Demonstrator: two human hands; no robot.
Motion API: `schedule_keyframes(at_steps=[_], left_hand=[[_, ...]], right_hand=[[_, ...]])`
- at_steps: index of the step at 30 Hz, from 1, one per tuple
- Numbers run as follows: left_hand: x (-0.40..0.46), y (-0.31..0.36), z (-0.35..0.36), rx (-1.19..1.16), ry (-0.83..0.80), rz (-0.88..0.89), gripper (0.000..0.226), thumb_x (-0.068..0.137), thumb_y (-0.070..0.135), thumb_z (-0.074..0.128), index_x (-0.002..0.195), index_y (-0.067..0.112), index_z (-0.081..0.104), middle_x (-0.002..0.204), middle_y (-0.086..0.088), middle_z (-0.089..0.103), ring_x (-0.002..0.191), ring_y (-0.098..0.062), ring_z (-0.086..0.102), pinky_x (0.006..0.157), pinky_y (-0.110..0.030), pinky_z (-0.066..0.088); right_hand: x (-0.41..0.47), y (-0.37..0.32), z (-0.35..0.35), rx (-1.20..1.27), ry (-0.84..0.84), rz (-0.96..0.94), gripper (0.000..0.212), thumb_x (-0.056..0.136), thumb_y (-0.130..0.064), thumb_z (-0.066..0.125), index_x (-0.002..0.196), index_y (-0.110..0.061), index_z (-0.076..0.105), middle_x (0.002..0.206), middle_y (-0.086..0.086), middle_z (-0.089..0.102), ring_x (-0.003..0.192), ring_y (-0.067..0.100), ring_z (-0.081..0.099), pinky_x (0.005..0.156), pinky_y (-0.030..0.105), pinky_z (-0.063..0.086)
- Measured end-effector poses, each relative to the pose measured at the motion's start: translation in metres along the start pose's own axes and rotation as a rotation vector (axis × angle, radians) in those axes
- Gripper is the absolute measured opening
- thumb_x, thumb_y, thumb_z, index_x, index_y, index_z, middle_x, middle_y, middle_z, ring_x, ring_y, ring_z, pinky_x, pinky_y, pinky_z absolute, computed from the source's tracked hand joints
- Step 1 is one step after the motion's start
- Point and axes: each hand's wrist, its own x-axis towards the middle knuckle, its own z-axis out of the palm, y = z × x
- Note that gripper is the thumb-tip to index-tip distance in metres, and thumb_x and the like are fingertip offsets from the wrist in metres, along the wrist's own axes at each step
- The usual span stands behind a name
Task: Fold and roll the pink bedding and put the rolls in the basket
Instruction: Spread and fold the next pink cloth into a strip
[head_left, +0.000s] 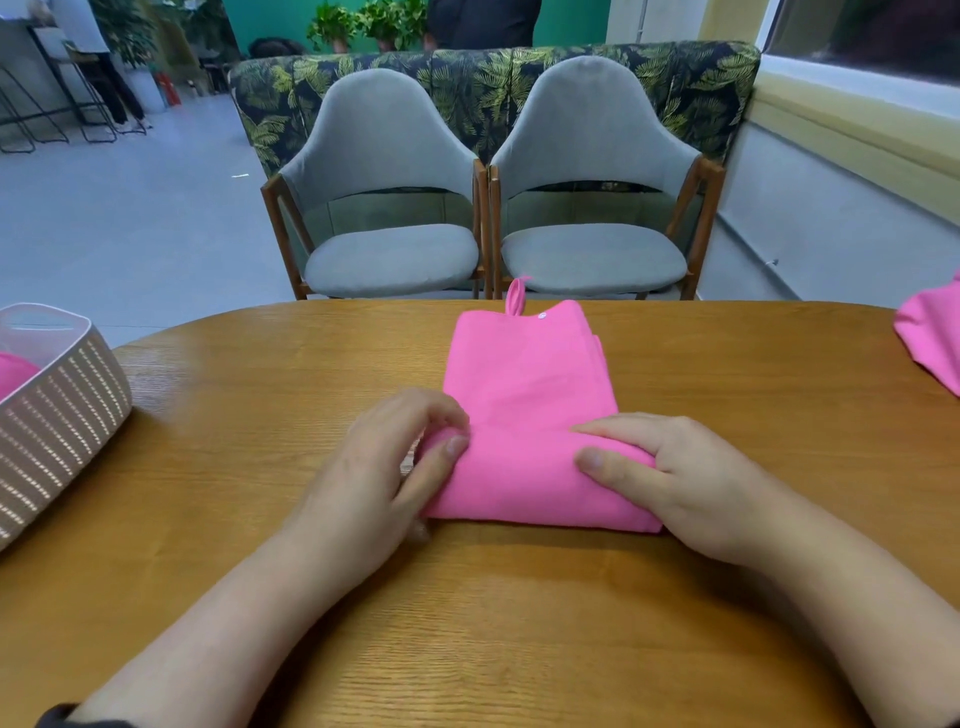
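A folded strip of bright pink fabric bedding (524, 379) lies on the oval wooden table (260, 415), running from near the far edge back toward the person, its near end turned up into a thick roll. The left hand (384, 467) grips the roll's left end, fingers curled over the top and thumb pressed against the front. The right hand (670, 478) grips the right end the same way, fingers over the top and thumb lying along the front of the roll. At the far end of the strip a small pink loop (516, 296) sticks up beside a white snap button (542, 315). At the table's left edge stands a white slatted plastic basket (57, 415) with a pink roll (15, 371) showing inside. Another crumpled piece of pink fabric (930, 338) lies at the right edge. Beyond the far edge stand two grey cushioned chairs with wooden frames (389, 208).
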Motion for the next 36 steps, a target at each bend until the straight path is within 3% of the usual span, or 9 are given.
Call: schedule_keyframes(at_steps=[4,8,13,17,21,25,30,33,36], left_hand=[[-0.002,-0.009,-0.007,0.074,-0.08,0.11,0.067,0.072,0.066,0.071,0.127,0.028,0.063,0.132,0.019,0.057,0.128,-0.002,0.05,0.106,-0.039,0.043],[0.001,-0.011,-0.006,0.165,-0.095,0.037,0.084,0.063,0.073,0.071,0.135,0.033,0.056,0.136,0.021,0.054,0.131,0.0,0.046,0.109,-0.044,0.041],[0.003,-0.011,-0.005,0.182,-0.122,-0.005,0.078,0.066,0.071,0.069,0.135,0.041,0.05,0.13,0.027,0.053,0.125,0.003,0.049,0.106,-0.034,0.042],[0.001,-0.008,-0.007,0.172,-0.134,0.014,0.072,0.072,0.071,0.065,0.135,0.037,0.055,0.123,0.031,0.055,0.117,0.011,0.049,0.096,-0.008,0.034],[-0.003,-0.008,-0.011,0.104,-0.177,0.013,0.067,0.076,0.07,0.062,0.135,0.038,0.055,0.124,0.03,0.055,0.12,0.007,0.05,0.1,-0.013,0.036],[-0.006,-0.003,-0.011,0.158,-0.208,0.07,0.082,0.071,0.074,0.068,0.142,0.039,0.046,0.133,0.03,0.045,0.126,0.008,0.044,0.102,-0.008,0.032],[-0.003,0.0,-0.01,0.147,-0.167,0.067,0.057,0.075,0.073,0.065,0.123,0.044,0.054,0.117,0.03,0.056,0.113,0.004,0.054,0.09,-0.017,0.042],[-0.002,0.002,-0.009,0.132,-0.149,0.002,0.051,0.077,0.074,0.058,0.119,0.045,0.056,0.115,0.033,0.056,0.109,0.009,0.054,0.086,-0.009,0.039],[0.0,0.003,-0.006,0.089,-0.137,-0.091,0.047,0.078,0.075,0.05,0.116,0.048,0.058,0.111,0.034,0.059,0.102,0.007,0.056,0.079,-0.008,0.04]], right_hand=[[0.004,0.004,0.004,-0.061,0.11,0.071,0.044,0.088,-0.075,0.043,0.109,-0.044,0.064,0.107,-0.027,0.062,0.105,-0.006,0.055,0.094,0.029,0.045],[0.003,-0.004,0.014,-0.297,0.332,-0.175,0.035,0.093,-0.056,0.046,0.111,-0.033,0.065,0.11,-0.022,0.054,0.109,0.004,0.052,0.094,0.038,0.045],[-0.001,-0.007,0.011,-0.48,0.035,-0.123,0.083,0.075,-0.071,0.066,0.146,-0.043,0.034,0.13,-0.032,0.034,0.122,-0.009,0.031,0.104,0.013,0.028],[-0.001,-0.008,0.009,-0.452,0.052,-0.138,0.072,0.073,-0.064,0.074,0.136,-0.047,0.041,0.125,-0.033,0.043,0.117,-0.008,0.039,0.096,0.008,0.029],[-0.005,-0.012,0.001,-0.369,0.004,-0.118,0.062,0.072,-0.065,0.074,0.127,-0.047,0.051,0.119,-0.034,0.05,0.119,-0.014,0.04,0.095,0.001,0.027],[-0.007,-0.018,-0.003,-0.327,-0.066,-0.066,0.059,0.068,-0.074,0.07,0.119,-0.052,0.049,0.119,-0.043,0.043,0.113,-0.02,0.041,0.088,0.001,0.031],[-0.007,-0.016,-0.004,-0.224,-0.095,-0.006,0.054,0.07,-0.071,0.069,0.117,-0.05,0.054,0.118,-0.04,0.047,0.109,-0.016,0.048,0.083,0.002,0.035],[-0.009,-0.011,0.0,-0.131,-0.049,0.005,0.054,0.071,-0.07,0.066,0.118,-0.049,0.051,0.122,-0.033,0.046,0.116,-0.012,0.045,0.087,0.004,0.033],[-0.008,-0.01,0.0,-0.015,0.018,0.06,0.046,0.069,-0.068,0.064,0.111,-0.052,0.053,0.117,-0.033,0.052,0.107,-0.009,0.052,0.077,0.005,0.035]])
